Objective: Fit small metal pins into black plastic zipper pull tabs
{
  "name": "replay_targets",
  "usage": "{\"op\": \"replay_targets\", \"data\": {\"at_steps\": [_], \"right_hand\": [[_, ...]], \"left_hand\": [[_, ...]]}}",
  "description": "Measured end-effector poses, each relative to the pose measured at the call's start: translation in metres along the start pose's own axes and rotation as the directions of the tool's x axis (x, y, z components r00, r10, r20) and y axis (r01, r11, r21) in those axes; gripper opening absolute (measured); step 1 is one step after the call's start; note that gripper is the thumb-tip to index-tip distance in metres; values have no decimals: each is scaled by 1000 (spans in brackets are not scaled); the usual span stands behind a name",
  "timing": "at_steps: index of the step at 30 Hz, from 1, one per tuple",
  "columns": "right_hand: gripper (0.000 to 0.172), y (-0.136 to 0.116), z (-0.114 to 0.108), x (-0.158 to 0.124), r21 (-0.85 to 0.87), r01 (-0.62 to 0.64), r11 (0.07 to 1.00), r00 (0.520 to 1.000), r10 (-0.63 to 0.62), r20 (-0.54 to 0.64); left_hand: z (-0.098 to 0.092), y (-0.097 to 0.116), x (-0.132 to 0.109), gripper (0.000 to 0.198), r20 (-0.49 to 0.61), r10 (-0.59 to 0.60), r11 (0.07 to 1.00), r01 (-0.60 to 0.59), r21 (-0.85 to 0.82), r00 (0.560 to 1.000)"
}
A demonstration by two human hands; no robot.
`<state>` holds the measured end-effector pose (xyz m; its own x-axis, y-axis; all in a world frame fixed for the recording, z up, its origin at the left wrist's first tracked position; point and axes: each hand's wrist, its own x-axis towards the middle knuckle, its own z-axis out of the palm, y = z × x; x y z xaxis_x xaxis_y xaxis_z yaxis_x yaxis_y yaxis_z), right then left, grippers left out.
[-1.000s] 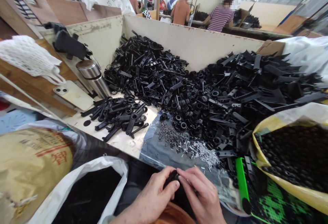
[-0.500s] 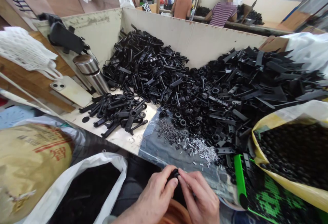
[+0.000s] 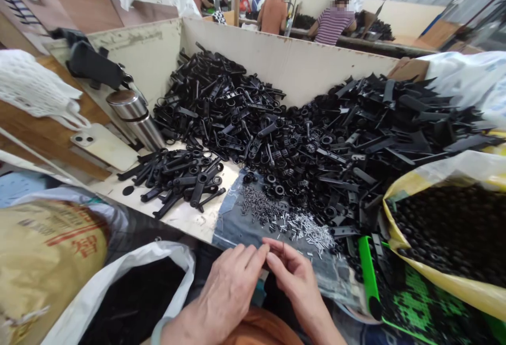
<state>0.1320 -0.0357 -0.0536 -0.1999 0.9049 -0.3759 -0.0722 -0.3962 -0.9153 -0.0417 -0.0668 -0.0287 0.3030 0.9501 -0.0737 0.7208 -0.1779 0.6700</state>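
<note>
My left hand (image 3: 231, 276) is closed, its back turned up and its fingers bent down over the fingertips of my right hand (image 3: 296, 274). The right hand's thumb and fingers are curled in a pinch against it. Whatever lies between the fingertips is hidden now. Just beyond the hands, a heap of small silver metal pins (image 3: 314, 232) and a heap of darker small pins (image 3: 256, 203) lie on a dark cloth mat (image 3: 233, 226). Farther left is a small pile of black plastic levers (image 3: 190, 176).
Large heaps of black plastic parts (image 3: 233, 108) fill the walled bench. A steel flask (image 3: 136, 118) and a phone (image 3: 105, 147) are at left. Open sacks flank me: a white one (image 3: 187, 260) and a yellow one (image 3: 395, 218). A green tray (image 3: 369, 276) sits right. People sit behind.
The small black part visible between my fingertips is now out of sight. My left hand has rolled over palm down, and my right hand has turned to show its thumb side. The view shifted slightly.
</note>
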Motion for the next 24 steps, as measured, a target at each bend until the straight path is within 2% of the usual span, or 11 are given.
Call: {"op": "replay_targets", "data": {"at_steps": [2,3,5,8,10,13,15,17,21,24], "right_hand": [[50,-3,4,10,3,-20,1000,1000,20,14],[50,-5,6,15,6,-33,999,999,33,31],[49,-8,9,21,-5,-41,999,997,41,71],[42,-13,11,26,-109,118,987,987,-105,118],[38,-17,12,29,-188,243,952,965,-218,144],[39,-22,12,31,-244,272,931,955,-230,188],[40,-25,10,32,-257,250,933,956,-196,221],[39,-26,8,31,-277,255,927,949,-184,256],[38,-30,3,29,-326,307,894,925,-200,324],[37,-32,-1,28,-334,352,874,899,-216,381]], "left_hand": [[-3,-6,1,45,-26,-119,982,113,-154,993],[-5,-8,3,43,11,-192,941,187,-281,981],[-10,-10,6,32,144,-285,796,318,-516,948],[-18,-7,11,20,293,-302,575,419,-703,907],[-21,-2,13,34,371,-339,427,493,-758,864],[-23,4,13,69,463,-362,240,560,-793,809],[-22,4,11,81,464,-354,197,550,-812,812],[-22,3,9,82,461,-349,189,543,-818,816],[-23,0,5,71,475,-345,191,556,-809,809],[-26,1,4,62,478,-322,234,558,-796,817]]}}
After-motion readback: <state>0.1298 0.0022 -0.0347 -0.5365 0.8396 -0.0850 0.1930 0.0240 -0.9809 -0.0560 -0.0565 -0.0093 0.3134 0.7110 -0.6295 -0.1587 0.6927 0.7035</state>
